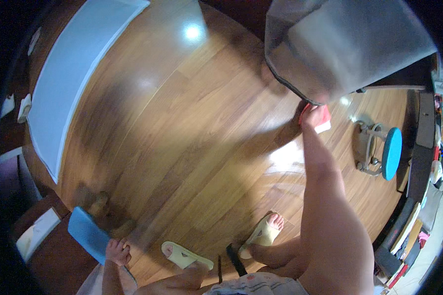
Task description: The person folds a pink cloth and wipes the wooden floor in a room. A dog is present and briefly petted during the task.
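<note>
My right arm reaches far forward, and my right hand (312, 117) grips a red and white cloth or packet (323, 117). Its fingers pass behind the dark-edged lower rim of a large grey see-through cover (328, 51) and show through it as a blur. At the lower left, my left hand (118, 252) has its fingers curled at the near edge of a blue stool seat (88, 234). A whitish cloth (92, 284) lies beside my left forearm. My feet are in pale yellow slippers (264, 236), partly hidden by my legs.
The wood-plank floor (162, 129) reflects lamps. A long pale blue panel (74, 81) stretches along the left. To the right stands a wheeled stool (391, 154) with a turquoise seat. Crowded shelves or a desk with several small items (424, 236) line the right rim.
</note>
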Motion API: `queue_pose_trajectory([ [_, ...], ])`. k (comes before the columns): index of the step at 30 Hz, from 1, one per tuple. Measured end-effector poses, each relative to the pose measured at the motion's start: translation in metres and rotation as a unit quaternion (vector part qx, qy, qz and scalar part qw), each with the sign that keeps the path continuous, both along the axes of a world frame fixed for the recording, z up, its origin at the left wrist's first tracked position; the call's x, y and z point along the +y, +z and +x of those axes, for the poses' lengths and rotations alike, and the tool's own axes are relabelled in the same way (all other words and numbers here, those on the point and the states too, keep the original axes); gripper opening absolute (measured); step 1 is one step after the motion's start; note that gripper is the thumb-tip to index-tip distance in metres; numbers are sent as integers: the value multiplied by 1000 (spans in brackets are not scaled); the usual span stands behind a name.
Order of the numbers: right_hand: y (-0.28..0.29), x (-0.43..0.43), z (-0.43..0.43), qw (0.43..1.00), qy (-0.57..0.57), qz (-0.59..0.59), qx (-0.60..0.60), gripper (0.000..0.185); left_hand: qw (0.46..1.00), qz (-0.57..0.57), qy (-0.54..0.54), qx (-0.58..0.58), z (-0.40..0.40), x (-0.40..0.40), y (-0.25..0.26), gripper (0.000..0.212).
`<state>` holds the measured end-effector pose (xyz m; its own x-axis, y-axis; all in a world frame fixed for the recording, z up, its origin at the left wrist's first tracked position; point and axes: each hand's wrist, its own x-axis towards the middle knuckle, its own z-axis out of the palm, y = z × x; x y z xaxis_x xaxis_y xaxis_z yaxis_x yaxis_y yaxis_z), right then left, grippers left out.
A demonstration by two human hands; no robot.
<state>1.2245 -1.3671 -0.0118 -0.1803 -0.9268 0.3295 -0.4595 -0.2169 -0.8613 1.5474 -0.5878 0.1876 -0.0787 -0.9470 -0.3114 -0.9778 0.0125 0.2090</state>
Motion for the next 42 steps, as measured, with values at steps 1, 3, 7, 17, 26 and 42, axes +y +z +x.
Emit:
queue_pose_trajectory([
  [1,25,39,26,976,-42,-20,213,21,1000,-8,5,1,-2,-15,16,29],
  [3,26,51,34,962,-75,135,226,18,999,-34,-8,6,-3,-25,12,27],
  [7,32,68,87,978,-30,19,204,12,999,-29,-14,9,0,-14,5,24],
  [17,3,68,211,922,-1,74,380,27,1000,22,0,-5,-3,-13,12,22],
  [26,10,85,351,836,357,-207,361,20,997,-45,31,48,5,-25,2,19],
  [42,-13,168,191,381,879,-56,280,33,999,-29,16,41,5,-9,1,20],
])
